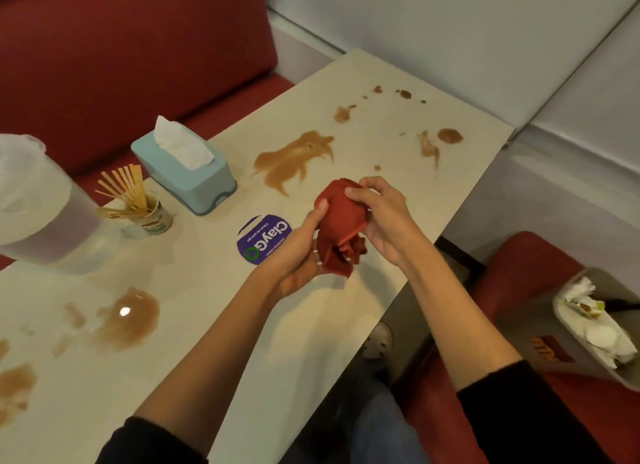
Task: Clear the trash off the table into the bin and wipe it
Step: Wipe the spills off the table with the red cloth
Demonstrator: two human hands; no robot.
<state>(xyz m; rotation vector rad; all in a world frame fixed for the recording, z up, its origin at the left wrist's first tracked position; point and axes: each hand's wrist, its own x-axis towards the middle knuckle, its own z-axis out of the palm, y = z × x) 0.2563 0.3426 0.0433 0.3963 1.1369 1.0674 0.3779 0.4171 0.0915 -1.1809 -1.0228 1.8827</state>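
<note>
A bunched dark-red cloth is gripped by both hands. The left hand is curled under its lower folds with the thumb pressed on top, and the right hand is closed on its upper edge from the other side. The cloth appears to be held just above the cream-coloured rectangular table, near its right edge. Brown liquid stains are spread over the surface: a broad smear just beyond the hands, smaller spots toward the far corner, and a glossy puddle at the near left. A round purple printed sticker lies just left of the hands. Further left, a pale-blue plastic tissue box, a small paper cup of wooden stirrers and a clear plastic jug are set along the edge by the red padded bench. To the right, off the table, a beige bin holds white paper trash. With trash in the bin and the stains unwiped, wiping is judged to be the step in hand. Next, the cloth would need to be gathered into a pad, pressed flat on the nearest smear and drawn across it, with the standing items avoided.
</note>
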